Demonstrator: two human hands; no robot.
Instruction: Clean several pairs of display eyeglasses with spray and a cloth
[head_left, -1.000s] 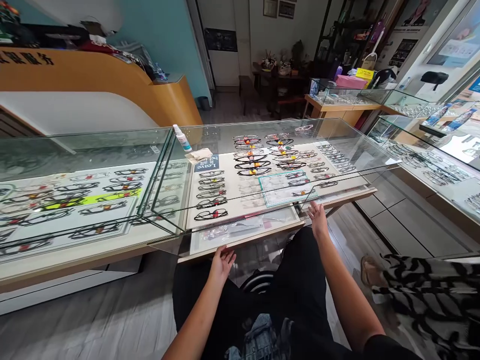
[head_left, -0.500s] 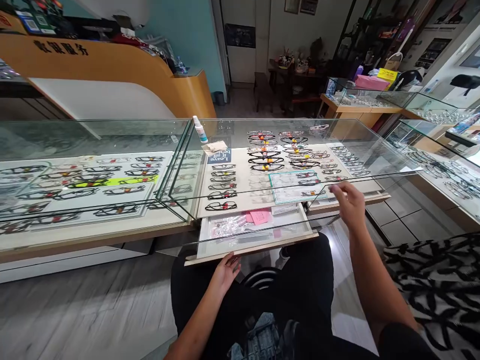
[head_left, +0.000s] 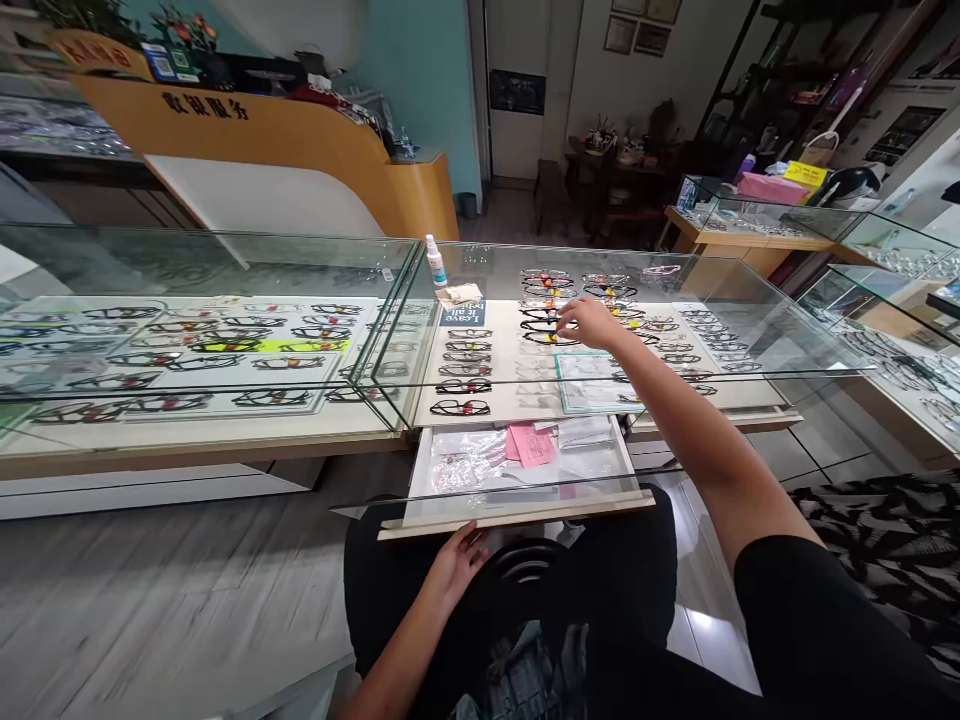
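I sit at a glass display case (head_left: pixel 750 300) with rows of eyeglass frames inside. My right hand (head_left: pixel 596 322) reaches far in, its fingertips at a row of black frames with orange tags (head_left: pixel 541 338); no frame is lifted. Below the case a shallow drawer (head_left: pixel 517 518) stands pulled out toward my lap, with pink paper slips (head_left: pixel 532 443) and clear plastic bags (head_left: pixel 461 468) in it. My left hand (head_left: pixel 459 562) holds the drawer's front edge from below.
A small spray bottle (head_left: pixel 434 262) and a folded cloth (head_left: pixel 459 294) sit on the glass top by a blue sign (head_left: pixel 463 314). A second case (head_left: pixel 187 340) adjoins at left, more cases (head_left: pixel 885 300) at right. Zebra-striped fabric (head_left: pixel 885 530) lies at lower right.
The drawer has slid further out with my left hand on it. My right hand left the case's front edge and reached forward to the black frames. The view shifted left.
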